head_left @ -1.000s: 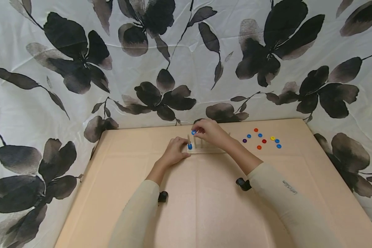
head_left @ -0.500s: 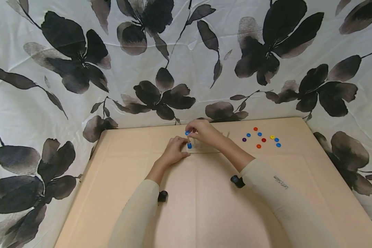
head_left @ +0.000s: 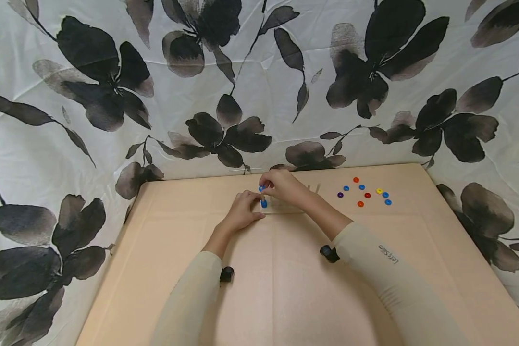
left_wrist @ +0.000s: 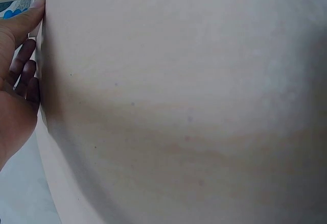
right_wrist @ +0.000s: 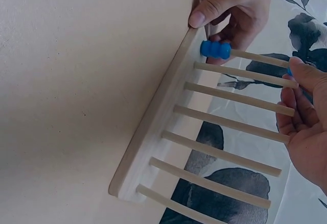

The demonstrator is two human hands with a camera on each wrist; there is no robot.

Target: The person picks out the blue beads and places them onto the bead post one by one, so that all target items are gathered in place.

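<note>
A wooden peg rack, a long base with a row of upright pegs, stands near the table's back edge. Its left end is gripped by my left hand, thumb on the front and fingers behind. Several blue rings are stacked at the foot of the end peg beside that hand. My right hand pinches another blue ring at the tip of the same peg. In the right wrist view the thumb hides most of this ring, so how far it sits over the peg is unclear. The other visible pegs are bare.
Loose red, orange, blue, yellow and purple rings lie scattered to the right of the rack, among them a yellow ring and a purple ring. A floral cloth hangs right behind the table.
My right hand has moved left with the blue ring to the end peg, then slightly down. My left hand keeps its hold on the rack.
</note>
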